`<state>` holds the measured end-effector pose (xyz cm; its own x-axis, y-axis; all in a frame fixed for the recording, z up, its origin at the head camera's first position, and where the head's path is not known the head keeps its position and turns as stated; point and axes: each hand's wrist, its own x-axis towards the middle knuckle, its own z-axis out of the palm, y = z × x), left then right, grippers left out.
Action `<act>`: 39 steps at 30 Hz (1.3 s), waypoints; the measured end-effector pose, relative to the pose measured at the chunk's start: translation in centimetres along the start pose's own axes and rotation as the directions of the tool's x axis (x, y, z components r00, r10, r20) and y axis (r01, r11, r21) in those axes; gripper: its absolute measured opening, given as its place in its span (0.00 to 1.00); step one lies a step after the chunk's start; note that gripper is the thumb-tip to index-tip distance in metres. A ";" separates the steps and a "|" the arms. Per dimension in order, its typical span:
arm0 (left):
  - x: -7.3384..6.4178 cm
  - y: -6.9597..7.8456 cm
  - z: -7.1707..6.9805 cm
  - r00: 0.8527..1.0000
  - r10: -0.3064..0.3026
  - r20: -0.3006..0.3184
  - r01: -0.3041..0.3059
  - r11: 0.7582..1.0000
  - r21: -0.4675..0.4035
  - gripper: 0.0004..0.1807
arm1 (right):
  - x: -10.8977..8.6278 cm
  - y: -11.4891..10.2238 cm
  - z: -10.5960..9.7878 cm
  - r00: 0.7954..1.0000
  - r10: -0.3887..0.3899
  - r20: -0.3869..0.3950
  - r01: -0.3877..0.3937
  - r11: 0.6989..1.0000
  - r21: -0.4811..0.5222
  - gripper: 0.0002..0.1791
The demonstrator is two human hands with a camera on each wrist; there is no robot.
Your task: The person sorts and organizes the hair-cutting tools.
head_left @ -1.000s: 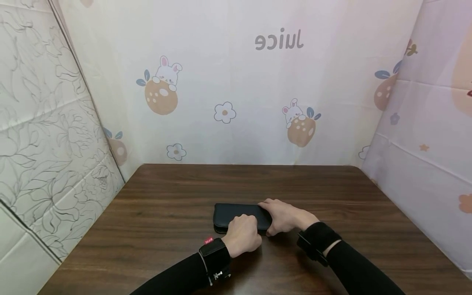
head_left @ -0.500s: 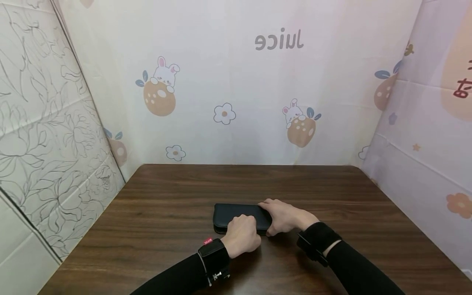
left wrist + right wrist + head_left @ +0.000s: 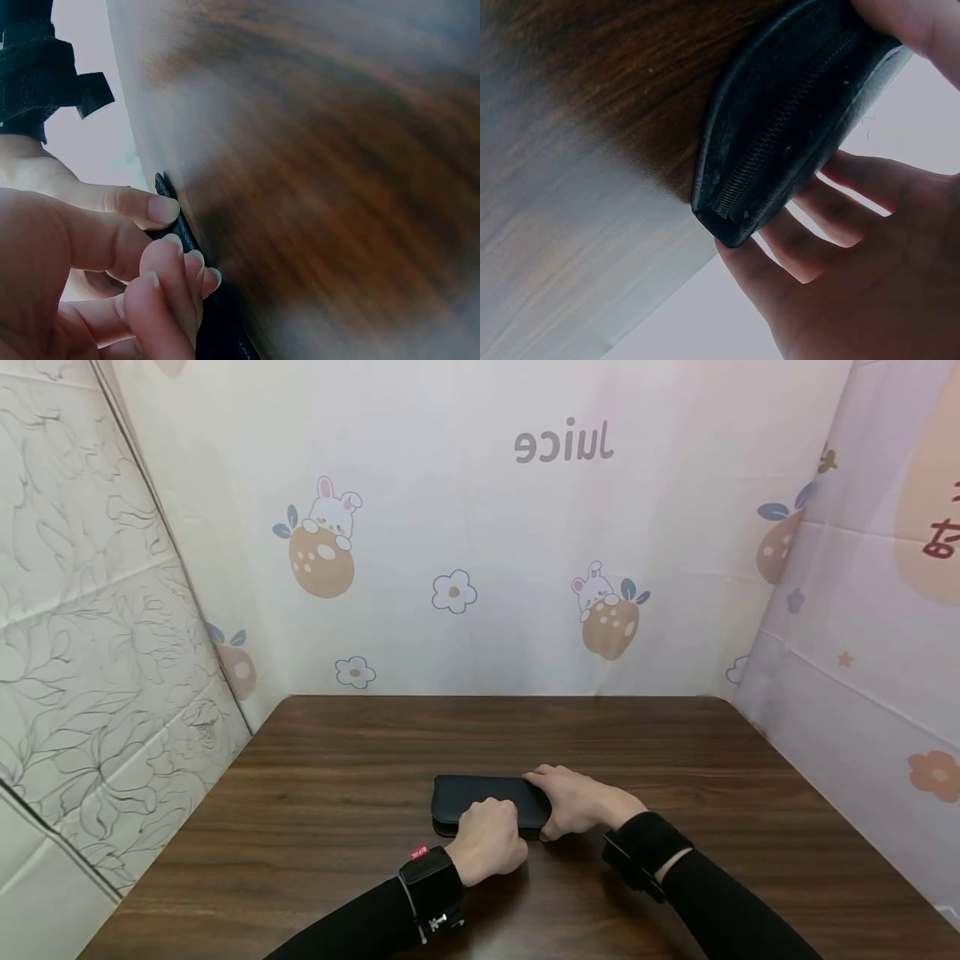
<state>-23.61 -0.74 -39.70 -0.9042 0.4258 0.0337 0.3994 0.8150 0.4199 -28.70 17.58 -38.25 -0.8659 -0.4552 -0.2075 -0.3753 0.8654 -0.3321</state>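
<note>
A black zip-around wallet [image 3: 467,795] lies flat near the middle of the table. At its right end my right hand [image 3: 576,802] grips it, thumb on the near edge and fingers over the far side. In the right wrist view the closed zipper teeth [image 3: 761,146] run along the wallet's end between thumb and fingers. My left hand [image 3: 489,843] is curled at the near long edge, pinching there. Up close in the left wrist view, its bent fingertips [image 3: 169,274] meet the dark edge beside the right thumb [image 3: 161,210]. The zipper pull is hidden.
The brown wood-grain table [image 3: 337,752] extends around the wallet on all sides. A printed curtain [image 3: 465,510] hangs behind its far edge, with more sheets at left and right. Black straps [image 3: 433,887] circle both wrists.
Both hands keep their places on the wallet. The left hand has shifted very slightly left, and the head view has moved a little. The wallet looks unmoved on the table.
</note>
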 end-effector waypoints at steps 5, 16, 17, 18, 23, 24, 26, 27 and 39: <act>-0.1 0.1 0.2 1.000 -0.001 -0.004 0.001 1.000 0.005 0.07 | -0.4 0.0 -0.1 1.000 -0.012 0.001 0.012 1.000 -0.015 0.49; -0.5 0.4 0.5 0.999 0.012 -0.029 -0.011 0.999 0.040 0.11 | -0.7 0.3 0.0 1.000 -0.015 0.015 0.016 1.000 -0.020 0.48; -0.5 0.5 0.6 0.999 0.012 -0.033 -0.011 0.999 0.045 0.11 | -0.7 0.3 0.1 1.000 -0.014 0.016 0.014 1.000 -0.019 0.48; -0.6 0.5 0.6 0.999 0.011 -0.034 -0.009 0.999 0.051 0.11 | -0.8 0.3 0.1 1.000 -0.013 0.017 0.013 1.000 -0.019 0.48; -0.7 0.6 0.7 1.000 -0.001 -0.023 0.002 0.999 0.054 0.10 | -1.0 0.2 0.0 1.000 -0.020 0.017 0.021 1.000 -0.012 0.48; -0.7 0.7 0.7 1.000 -0.004 -0.018 0.005 0.999 0.049 0.11 | -1.0 0.2 0.0 1.000 -0.021 0.018 0.021 1.000 -0.012 0.48; -0.7 0.7 0.6 1.000 -0.007 -0.010 0.007 0.999 0.033 0.11 | -1.1 0.2 -0.1 1.000 -0.020 0.021 0.020 1.000 -0.014 0.49; -0.7 0.8 0.6 1.000 -0.007 -0.007 0.008 1.000 0.029 0.12 | -1.2 0.3 -0.2 1.000 -0.021 0.023 0.021 1.000 -0.015 0.49; -0.2 -0.2 0.1 0.999 0.022 -0.034 -0.021 1.000 0.008 0.08 | -0.2 -0.1 -0.4 0.999 -0.020 0.032 0.021 0.999 -0.041 0.49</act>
<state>-23.52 -0.98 -39.88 -0.9000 0.4297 0.0735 0.4198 0.8090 0.4114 -28.61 17.72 -37.80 -0.8471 -0.4788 -0.2306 -0.4068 0.8634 -0.2984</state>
